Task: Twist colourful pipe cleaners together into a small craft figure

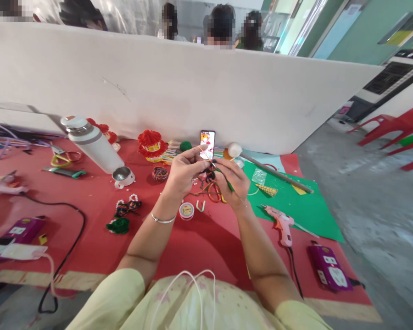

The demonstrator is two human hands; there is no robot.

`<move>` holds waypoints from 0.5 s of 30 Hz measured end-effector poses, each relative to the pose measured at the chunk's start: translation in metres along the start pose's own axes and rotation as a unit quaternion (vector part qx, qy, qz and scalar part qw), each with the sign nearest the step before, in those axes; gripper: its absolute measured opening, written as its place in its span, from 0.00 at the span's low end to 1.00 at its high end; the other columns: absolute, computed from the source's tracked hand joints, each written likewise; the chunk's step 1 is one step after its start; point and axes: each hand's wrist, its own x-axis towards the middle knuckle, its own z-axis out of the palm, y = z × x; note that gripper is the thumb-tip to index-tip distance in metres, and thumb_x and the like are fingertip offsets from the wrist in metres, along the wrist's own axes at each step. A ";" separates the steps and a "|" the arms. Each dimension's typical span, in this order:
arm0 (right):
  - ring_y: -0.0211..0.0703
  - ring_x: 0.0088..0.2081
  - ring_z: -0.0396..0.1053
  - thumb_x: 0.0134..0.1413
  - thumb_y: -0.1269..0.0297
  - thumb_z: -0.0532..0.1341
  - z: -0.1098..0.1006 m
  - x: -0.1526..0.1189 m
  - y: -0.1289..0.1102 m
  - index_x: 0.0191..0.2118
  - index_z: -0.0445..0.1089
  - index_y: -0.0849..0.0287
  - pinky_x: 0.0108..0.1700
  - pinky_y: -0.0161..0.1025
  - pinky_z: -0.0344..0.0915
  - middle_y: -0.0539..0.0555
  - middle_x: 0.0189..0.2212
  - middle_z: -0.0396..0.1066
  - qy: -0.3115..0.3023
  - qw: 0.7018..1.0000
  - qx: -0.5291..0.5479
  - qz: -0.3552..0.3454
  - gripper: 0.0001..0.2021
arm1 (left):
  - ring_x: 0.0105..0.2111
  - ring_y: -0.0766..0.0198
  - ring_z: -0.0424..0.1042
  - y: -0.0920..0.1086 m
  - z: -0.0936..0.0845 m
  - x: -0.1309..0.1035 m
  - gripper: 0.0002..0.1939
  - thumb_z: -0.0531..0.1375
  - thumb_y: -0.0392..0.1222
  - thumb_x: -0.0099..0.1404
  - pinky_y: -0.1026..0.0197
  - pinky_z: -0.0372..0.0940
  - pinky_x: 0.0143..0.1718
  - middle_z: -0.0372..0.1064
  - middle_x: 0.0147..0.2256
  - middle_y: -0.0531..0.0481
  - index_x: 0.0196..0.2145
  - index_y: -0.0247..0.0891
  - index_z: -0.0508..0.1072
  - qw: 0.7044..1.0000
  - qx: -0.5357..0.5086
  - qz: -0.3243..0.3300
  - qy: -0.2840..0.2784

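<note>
Red paper (199, 256) covers the table across the frame's lower half, a green sheet (316, 206) overlapping it at right; a white panel (179, 96) spans the upper part, with other people's heads (222, 23) beyond it. At the centre of the frame, the left hand (183, 174) and right hand (236, 183) meet over a small dark yarn piece (209, 174); both grasp it, pinched between their fingertips, though the finer detail there is too small to make out; a smartphone (208, 140) with a lit screen stands just beyond them, near the panel. Under the right hand lie orange-handled scissors (213, 192); a round lidded tub (186, 211) sits below centre, a multicoloured yarn ball (160, 174) left of the left hand; farther left are a steel-lined cup (123, 175) and a white thermos flask (94, 146); at lower right, a pink glue gun (281, 222) lies near a purple socket block (330, 270).
</note>
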 end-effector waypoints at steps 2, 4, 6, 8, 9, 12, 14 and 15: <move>0.53 0.57 0.82 0.70 0.68 0.63 0.001 -0.001 -0.001 0.68 0.71 0.47 0.60 0.52 0.82 0.57 0.59 0.81 0.007 1.000 -0.011 -0.005 0.24 | 0.17 0.78 0.52 0.002 -0.001 0.001 0.22 0.77 0.34 0.47 0.67 0.44 0.17 0.65 0.21 0.59 0.42 0.39 0.87 0.999 -0.026 -0.036 -0.018; 0.54 0.59 0.81 0.69 0.69 0.64 0.004 -0.003 -0.001 0.71 0.67 0.46 0.60 0.53 0.81 0.58 0.60 0.80 0.021 0.999 -0.033 -0.024 0.28 | 0.16 0.78 0.48 0.001 -0.002 0.002 0.21 0.76 0.34 0.47 0.67 0.40 0.16 0.65 0.20 0.60 0.41 0.39 0.87 0.997 -0.047 -0.062 -0.028; 0.54 0.59 0.81 0.69 0.68 0.65 0.006 -0.006 0.001 0.74 0.63 0.45 0.60 0.54 0.81 0.58 0.62 0.79 0.022 0.998 -0.039 -0.037 0.31 | 0.16 0.79 0.47 0.001 -0.003 0.003 0.20 0.76 0.34 0.47 0.67 0.39 0.16 0.64 0.20 0.59 0.41 0.39 0.87 0.995 -0.059 -0.077 -0.036; 0.54 0.60 0.81 0.69 0.67 0.65 0.005 -0.006 0.005 0.74 0.62 0.43 0.60 0.54 0.82 0.57 0.62 0.79 0.012 0.999 -0.031 -0.042 0.32 | 0.16 0.78 0.47 0.001 -0.005 0.004 0.20 0.76 0.34 0.47 0.68 0.38 0.17 0.62 0.19 0.60 0.41 0.39 0.87 0.993 -0.063 -0.088 -0.044; 0.54 0.60 0.81 0.69 0.66 0.65 0.003 -0.004 0.007 0.74 0.63 0.43 0.60 0.55 0.82 0.57 0.63 0.79 0.004 0.999 -0.024 -0.043 0.31 | 0.16 0.78 0.46 0.001 -0.006 0.004 0.20 0.76 0.34 0.47 0.68 0.37 0.16 0.62 0.18 0.60 0.41 0.39 0.87 0.993 -0.062 -0.091 -0.049; 0.53 0.58 0.81 0.69 0.65 0.66 -0.009 0.003 0.015 0.70 0.68 0.45 0.59 0.54 0.81 0.56 0.61 0.80 -0.034 0.998 0.006 -0.053 0.27 | 0.15 0.78 0.47 0.000 -0.008 0.005 0.21 0.75 0.35 0.47 0.68 0.40 0.16 0.65 0.19 0.59 0.43 0.38 0.87 0.996 -0.026 -0.075 -0.049; 0.51 0.56 0.80 0.68 0.66 0.67 -0.017 0.010 0.018 0.66 0.73 0.47 0.59 0.53 0.81 0.56 0.58 0.82 -0.072 0.996 0.014 -0.054 0.23 | 0.17 0.77 0.54 -0.001 -0.009 0.006 0.22 0.74 0.33 0.46 0.68 0.48 0.18 0.68 0.21 0.58 0.43 0.37 0.87 0.999 0.039 -0.022 -0.019; 0.50 0.56 0.80 0.68 0.66 0.67 -0.020 0.012 0.019 0.64 0.75 0.49 0.59 0.52 0.81 0.56 0.56 0.83 -0.090 0.995 0.008 -0.052 0.21 | 0.19 0.76 0.59 -0.003 -0.009 0.006 0.23 0.73 0.32 0.46 0.68 0.53 0.20 0.70 0.22 0.57 0.42 0.36 0.87 0.997 0.081 0.010 0.004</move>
